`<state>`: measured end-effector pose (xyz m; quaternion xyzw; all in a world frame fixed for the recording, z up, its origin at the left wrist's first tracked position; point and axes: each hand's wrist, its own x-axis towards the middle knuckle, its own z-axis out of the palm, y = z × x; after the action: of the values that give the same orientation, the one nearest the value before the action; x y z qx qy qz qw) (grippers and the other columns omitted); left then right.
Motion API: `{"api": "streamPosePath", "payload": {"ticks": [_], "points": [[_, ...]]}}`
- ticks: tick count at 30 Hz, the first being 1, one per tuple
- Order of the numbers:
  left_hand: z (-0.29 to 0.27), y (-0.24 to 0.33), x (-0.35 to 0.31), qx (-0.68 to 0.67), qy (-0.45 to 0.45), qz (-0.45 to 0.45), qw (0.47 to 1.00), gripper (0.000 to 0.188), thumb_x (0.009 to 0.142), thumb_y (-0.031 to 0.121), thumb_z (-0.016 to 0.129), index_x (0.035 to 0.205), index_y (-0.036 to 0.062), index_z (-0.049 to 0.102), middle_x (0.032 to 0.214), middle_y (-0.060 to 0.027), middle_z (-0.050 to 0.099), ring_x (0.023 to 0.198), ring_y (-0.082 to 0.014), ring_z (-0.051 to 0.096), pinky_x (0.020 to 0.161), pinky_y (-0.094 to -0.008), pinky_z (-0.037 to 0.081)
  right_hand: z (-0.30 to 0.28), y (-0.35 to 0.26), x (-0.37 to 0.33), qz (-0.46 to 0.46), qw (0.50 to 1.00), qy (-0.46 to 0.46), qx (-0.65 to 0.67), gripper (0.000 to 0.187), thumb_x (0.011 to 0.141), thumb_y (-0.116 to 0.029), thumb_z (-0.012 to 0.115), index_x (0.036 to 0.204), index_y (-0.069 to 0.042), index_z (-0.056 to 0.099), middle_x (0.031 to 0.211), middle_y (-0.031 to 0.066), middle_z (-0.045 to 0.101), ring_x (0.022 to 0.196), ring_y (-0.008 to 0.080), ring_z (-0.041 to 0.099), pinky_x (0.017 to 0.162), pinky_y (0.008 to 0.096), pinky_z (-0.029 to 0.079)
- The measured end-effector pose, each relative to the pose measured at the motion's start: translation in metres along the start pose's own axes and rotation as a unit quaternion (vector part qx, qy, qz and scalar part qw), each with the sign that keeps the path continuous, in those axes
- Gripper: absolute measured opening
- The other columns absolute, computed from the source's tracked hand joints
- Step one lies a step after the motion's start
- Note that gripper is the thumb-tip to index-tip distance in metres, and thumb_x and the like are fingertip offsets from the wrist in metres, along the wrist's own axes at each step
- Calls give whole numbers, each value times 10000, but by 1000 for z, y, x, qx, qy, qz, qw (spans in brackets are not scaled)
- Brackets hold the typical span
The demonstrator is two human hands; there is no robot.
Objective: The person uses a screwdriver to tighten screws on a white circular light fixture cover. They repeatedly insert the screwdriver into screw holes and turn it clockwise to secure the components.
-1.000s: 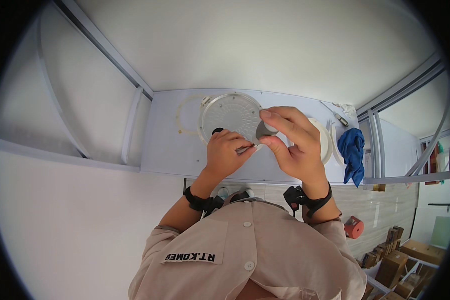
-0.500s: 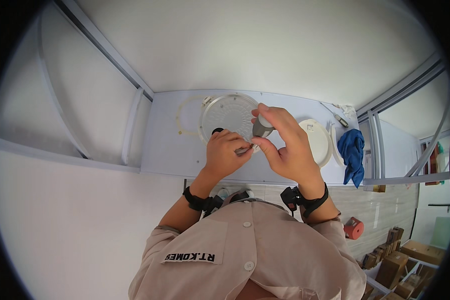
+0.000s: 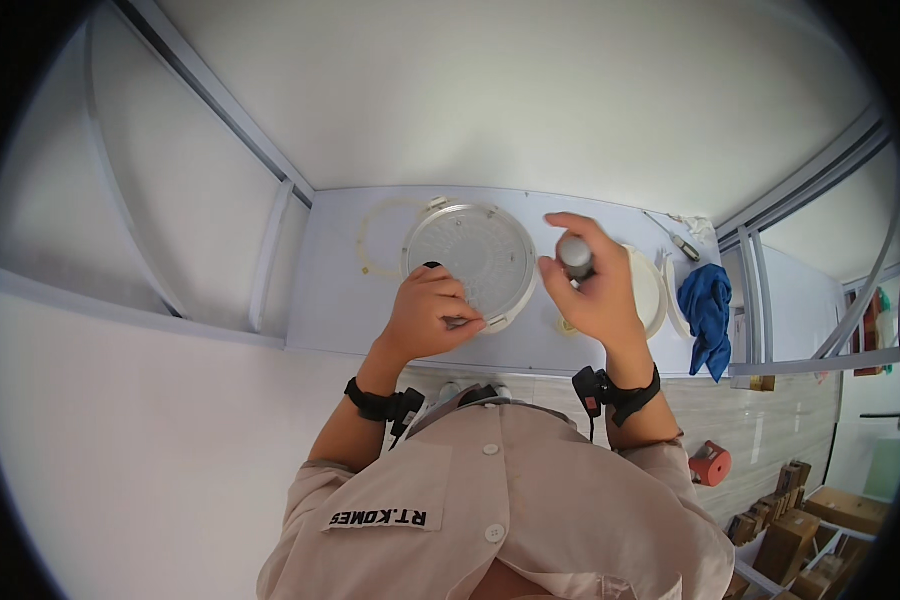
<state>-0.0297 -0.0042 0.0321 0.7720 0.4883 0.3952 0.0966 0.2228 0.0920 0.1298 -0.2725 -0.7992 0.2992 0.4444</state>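
A round, pale translucent disc with a metallic rim (image 3: 470, 262) lies on the table. At its near left edge is my left hand (image 3: 428, 315), its fingers closed around something dark that I cannot make out; the fingertips meet at the disc's near rim. A black rounded end (image 3: 431, 266) shows past its knuckles. To the right of the disc, apart from it, my right hand (image 3: 602, 290) is wrapped around a grey-handled screwdriver (image 3: 575, 252). Its handle is seen nearly end-on, and its shaft is hidden.
A thin cream ring (image 3: 363, 240) lies left of the disc. Right of my right hand are a white round cover (image 3: 650, 290), a crumpled blue cloth (image 3: 705, 315) and another screwdriver (image 3: 684, 247). The white table (image 3: 330, 320) meets a wall at the back.
My right hand has moved right with the screwdriver, away from the disc's near rim and my left fingers. My left hand has shifted slightly left and nearer to me, the disc slightly right.
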Motion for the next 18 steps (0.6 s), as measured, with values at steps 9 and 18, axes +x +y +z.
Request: {"api": "streamPosePath", "payload": {"ticks": [9,18], "points": [[-13,8,-9,4,-27,-14,1000,117,769,146,928,841,189,847,856,66,711,931,-191,612,913,-385,425,28,63,-15,89,985,-131,-70,278,911,-86,793,1179,-120,727,1167,74,762,774,305,741,696,406,577],[-17,12,-13,62,15,-12,998,111,785,138,902,860,194,842,902,69,721,1003,-205,638,987,-420,432,30,64,-33,76,978,-153,-116,249,910,-100,789,1147,-123,715,1227,25,763,740,278,746,676,392,586]]}}
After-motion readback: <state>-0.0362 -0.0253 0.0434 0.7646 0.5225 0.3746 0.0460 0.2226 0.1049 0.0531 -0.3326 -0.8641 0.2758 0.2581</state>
